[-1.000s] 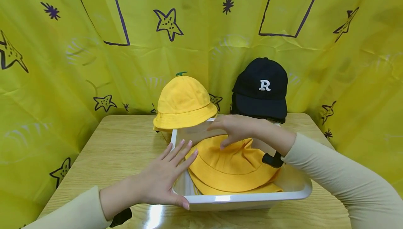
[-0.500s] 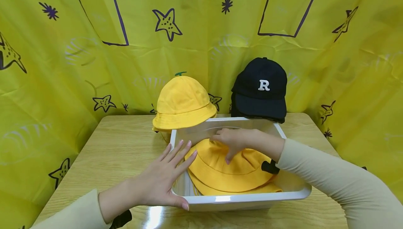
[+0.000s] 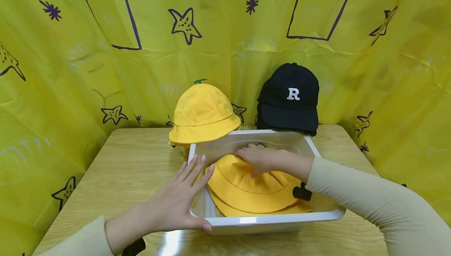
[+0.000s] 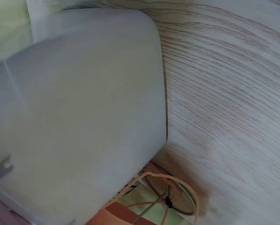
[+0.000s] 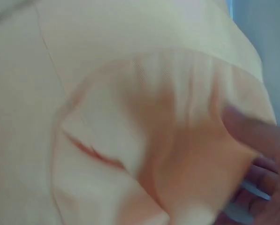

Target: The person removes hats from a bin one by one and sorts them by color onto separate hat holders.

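Note:
A yellow bucket hat [image 3: 253, 199] with a crumpled crown lies in the white plastic bin [image 3: 282, 219], over more yellow fabric. Reaching in from the right, my right hand [image 3: 260, 159] grips its crown; in the right wrist view the thumb presses the front of the hat [image 5: 107, 103] and the fingers curl behind the fold. My left hand [image 3: 174, 203] lies on the bin's near left corner, fingers spread and straight along the left rim, thumb on the front rim. The left wrist view mostly shows the bin's outer wall [image 4: 88, 108].
Behind the bin's left corner stands another yellow bucket hat [image 3: 204, 109] with a green sprout on top. A black cap [image 3: 290, 115] with a white R sits behind on the right. Orange cord [image 4: 182, 180] lies beside the bin on the wooden table [image 3: 137, 162].
My right hand has gone down into the bin and taken hold of the hat's crown. The left hand has stayed on the corner. The head view has shifted slightly.

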### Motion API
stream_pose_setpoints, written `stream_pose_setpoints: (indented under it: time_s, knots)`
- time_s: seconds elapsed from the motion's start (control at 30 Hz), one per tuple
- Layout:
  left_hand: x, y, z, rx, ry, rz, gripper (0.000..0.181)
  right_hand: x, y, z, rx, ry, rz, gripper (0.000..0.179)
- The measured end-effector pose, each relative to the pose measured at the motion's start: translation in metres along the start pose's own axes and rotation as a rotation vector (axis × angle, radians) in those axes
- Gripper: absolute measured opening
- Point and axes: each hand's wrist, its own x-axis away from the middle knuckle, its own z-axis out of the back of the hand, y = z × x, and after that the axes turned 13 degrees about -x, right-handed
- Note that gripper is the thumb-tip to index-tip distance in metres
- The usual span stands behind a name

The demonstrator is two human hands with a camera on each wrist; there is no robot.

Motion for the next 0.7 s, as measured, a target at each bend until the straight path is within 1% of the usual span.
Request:
stream_pose_setpoints:
  time_s: [0.07, 0.17, 0.23, 0.3, 0.4, 0.47, 0.53, 0.6, 0.63, 0.7]
  knots:
    - [0.0, 0.0, 0.0, 0.007, -0.005, 0.003, 0.11, -0.001, 0.0, -0.002, -0.01, 0.036, -0.014, 0.064]
    - [0.001, 0.0, 0.0, 0.024, -0.015, 0.005, 0.109, -0.003, 0.001, -0.004, -0.006, 0.076, -0.025, 0.042]
    - [0.0, 0.0, 0.0, 0.031, -0.017, 0.004, 0.109, -0.004, 0.002, -0.004, -0.001, 0.095, -0.013, 0.028]
    - [0.0, 0.0, 0.0, 0.036, -0.014, 0.004, 0.108, -0.004, 0.003, -0.005, 0.004, 0.108, 0.024, 0.018]
    - [0.001, -0.001, -0.001, 0.04, -0.008, 0.004, 0.108, -0.005, 0.004, -0.004, -0.016, 0.106, 0.065, 0.017]
    - [0.001, -0.001, -0.001, 0.041, -0.006, 0.007, 0.108, -0.006, 0.004, -0.003, -0.06, 0.074, 0.049, 0.021]
    - [0.001, -0.001, -0.001, 0.043, -0.006, 0.01, 0.108, -0.006, 0.004, -0.002, -0.101, 0.031, 0.007, 0.027]
    - [0.001, -0.001, -0.001, 0.043, -0.001, 0.013, 0.108, -0.006, 0.005, 0.0, -0.118, 0.003, -0.007, 0.029]
    - [0.001, -0.001, -0.001, 0.045, 0.0, 0.013, 0.108, -0.007, 0.005, 0.002, -0.124, -0.006, 0.004, 0.029]
    - [0.001, -0.001, -0.001, 0.051, 0.005, 0.013, 0.108, -0.007, 0.005, 0.006, -0.112, -0.003, 0.064, 0.026]
